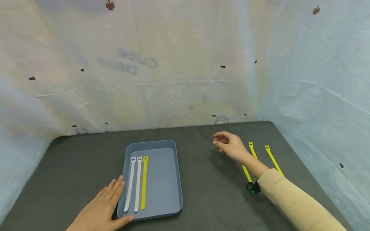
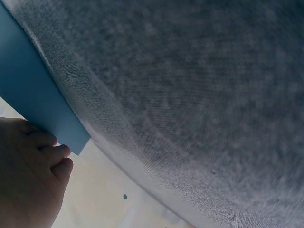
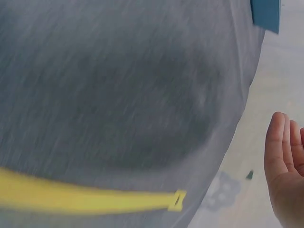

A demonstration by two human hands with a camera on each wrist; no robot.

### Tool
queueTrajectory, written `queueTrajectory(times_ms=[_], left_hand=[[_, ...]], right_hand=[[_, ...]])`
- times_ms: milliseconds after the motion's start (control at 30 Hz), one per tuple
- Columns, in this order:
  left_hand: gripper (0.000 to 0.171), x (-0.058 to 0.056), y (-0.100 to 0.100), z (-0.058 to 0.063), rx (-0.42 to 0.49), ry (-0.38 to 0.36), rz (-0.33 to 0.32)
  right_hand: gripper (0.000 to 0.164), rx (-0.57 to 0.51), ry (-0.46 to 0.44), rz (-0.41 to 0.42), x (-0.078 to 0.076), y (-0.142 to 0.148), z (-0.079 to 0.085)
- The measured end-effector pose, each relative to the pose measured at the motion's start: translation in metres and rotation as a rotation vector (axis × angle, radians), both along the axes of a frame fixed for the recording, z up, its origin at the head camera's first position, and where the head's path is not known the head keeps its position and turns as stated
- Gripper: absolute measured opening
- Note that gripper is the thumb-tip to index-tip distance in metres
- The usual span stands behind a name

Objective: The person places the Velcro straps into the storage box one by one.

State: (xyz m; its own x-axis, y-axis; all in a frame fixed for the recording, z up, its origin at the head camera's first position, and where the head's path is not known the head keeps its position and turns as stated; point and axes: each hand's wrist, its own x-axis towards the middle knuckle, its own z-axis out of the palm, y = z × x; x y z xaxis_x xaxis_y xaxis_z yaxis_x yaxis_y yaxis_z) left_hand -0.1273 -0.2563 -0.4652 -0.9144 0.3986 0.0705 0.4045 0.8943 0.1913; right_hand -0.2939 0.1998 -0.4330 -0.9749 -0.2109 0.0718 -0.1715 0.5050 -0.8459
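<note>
A blue-grey tray (image 1: 164, 181) holds two white slotted cable ties, the left one (image 1: 130, 184) and the right one (image 1: 138, 183), with a yellow cable tie (image 1: 144, 182) alongside. My left hand (image 1: 101, 214) rests against the tray's left side, fingers extended, thumb at the front rim. Over the table, right of the tray, my right hand (image 1: 231, 146) hovers with loosely bent fingers and nothing in them. Beneath its wrist lies another yellow cable tie (image 1: 246, 173), partly hidden by the forearm. One more yellow tie (image 1: 274, 160) lies farther right, its near end behind the sleeve.
Dark grey cloth (image 1: 210, 191) covers the table. Translucent plastic sheeting (image 1: 176, 53) rises behind it and on both sides, marked with small dark spots. A small black device (image 1: 253, 188) sits at the right wrist.
</note>
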Motion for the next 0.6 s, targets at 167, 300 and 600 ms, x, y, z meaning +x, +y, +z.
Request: queueTrajectory(times_ms=[167, 300, 600], left_hand=[[0.110, 0.001, 0.001, 0.000, -0.002, 0.002, 0.002], [0.110, 0.001, 0.001, 0.000, -0.005, 0.005, 0.003], [0.110, 0.000, 0.001, 0.001, -0.006, 0.001, 0.008]], right_hand=[[0.038, 0.058, 0.004, -0.022, -0.002, 0.021, 0.001], [0.040, 0.098, 0.003, -0.022, -0.003, 0.036, 0.001], [0.041, 0.262, 0.073, -0.033, -0.006, 0.061, -0.011]])
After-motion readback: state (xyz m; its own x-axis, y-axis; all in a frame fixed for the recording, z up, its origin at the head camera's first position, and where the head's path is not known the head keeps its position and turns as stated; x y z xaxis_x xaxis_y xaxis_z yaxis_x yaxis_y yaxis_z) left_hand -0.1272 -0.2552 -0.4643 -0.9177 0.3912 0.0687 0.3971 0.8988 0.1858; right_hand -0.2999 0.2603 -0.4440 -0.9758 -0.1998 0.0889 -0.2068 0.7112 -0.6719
